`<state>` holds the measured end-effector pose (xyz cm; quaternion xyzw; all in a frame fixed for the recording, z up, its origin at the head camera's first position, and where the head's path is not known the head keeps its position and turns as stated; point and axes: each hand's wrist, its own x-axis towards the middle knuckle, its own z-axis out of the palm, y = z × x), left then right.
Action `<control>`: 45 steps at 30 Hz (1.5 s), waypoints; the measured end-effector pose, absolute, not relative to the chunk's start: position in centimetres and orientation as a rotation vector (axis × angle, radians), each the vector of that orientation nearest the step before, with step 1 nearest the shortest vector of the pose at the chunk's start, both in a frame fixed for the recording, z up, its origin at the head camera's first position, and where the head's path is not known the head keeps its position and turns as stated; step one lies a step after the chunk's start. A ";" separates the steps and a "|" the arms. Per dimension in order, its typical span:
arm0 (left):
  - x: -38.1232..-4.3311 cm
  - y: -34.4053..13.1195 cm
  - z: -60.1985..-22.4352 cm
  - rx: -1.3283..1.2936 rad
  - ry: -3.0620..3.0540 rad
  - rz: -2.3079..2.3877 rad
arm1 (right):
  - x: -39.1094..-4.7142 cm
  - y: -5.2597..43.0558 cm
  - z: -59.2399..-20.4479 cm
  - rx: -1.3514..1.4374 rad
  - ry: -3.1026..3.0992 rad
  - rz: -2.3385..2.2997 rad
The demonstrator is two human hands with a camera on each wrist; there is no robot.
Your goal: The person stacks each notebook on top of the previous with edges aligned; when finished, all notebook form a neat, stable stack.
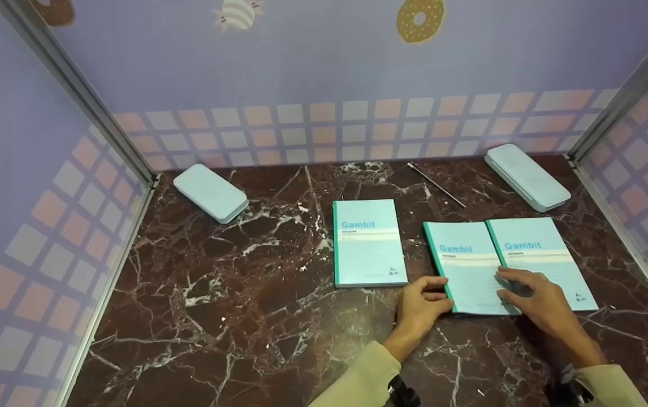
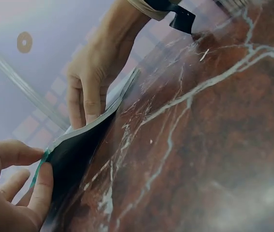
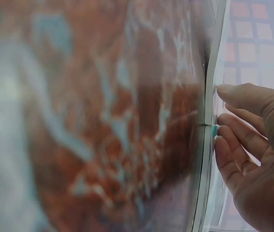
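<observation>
Three pale blue "Gambit" notebooks with green spines lie on the table. My left hand (image 1: 421, 308) pinches the spine edge of the middle notebook (image 1: 462, 282), near its lower left corner. In the left wrist view that notebook's near edge bows up, and its dark underside (image 2: 74, 162) shows. My right hand (image 1: 544, 299) rests its fingertips on the covers where the middle notebook meets the right notebook (image 1: 539, 249). The right wrist view shows the thumb and fingers (image 3: 238, 164) spread apart at the green spine. The left notebook (image 1: 366, 249) lies flat beside my left hand.
A white case (image 1: 211, 192) sits at the back left of the dark marbled table (image 1: 233, 316), and another white case (image 1: 527, 178) at the back right. A thin pen-like stick (image 1: 436, 185) lies behind the notebooks. Patterned panels (image 1: 335, 62) enclose the back and sides.
</observation>
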<state>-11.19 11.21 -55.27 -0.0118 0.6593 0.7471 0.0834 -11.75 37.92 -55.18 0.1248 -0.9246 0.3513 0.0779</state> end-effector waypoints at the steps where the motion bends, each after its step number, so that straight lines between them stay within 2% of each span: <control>1: -11.2 11.3 -55.2 -0.032 1.998 2.211 | -11.8 37.9 -55.2 0.371 -2.772 1.051; 10: -11.5 11.9 -54.5 -0.146 1.808 2.307 | -11.7 37.9 -54.6 0.244 -2.847 1.096; 22: -13.0 10.2 -53.5 -0.218 1.438 2.508 | -12.1 37.9 -53.7 0.089 -2.873 1.347; 33: -13.3 9.3 -53.5 -0.161 1.585 2.472 | -11.7 37.2 -53.5 0.071 -2.752 1.520; 45: -13.2 5.4 -53.1 0.011 1.958 2.263 | -12.3 34.6 -53.0 0.155 -2.608 1.584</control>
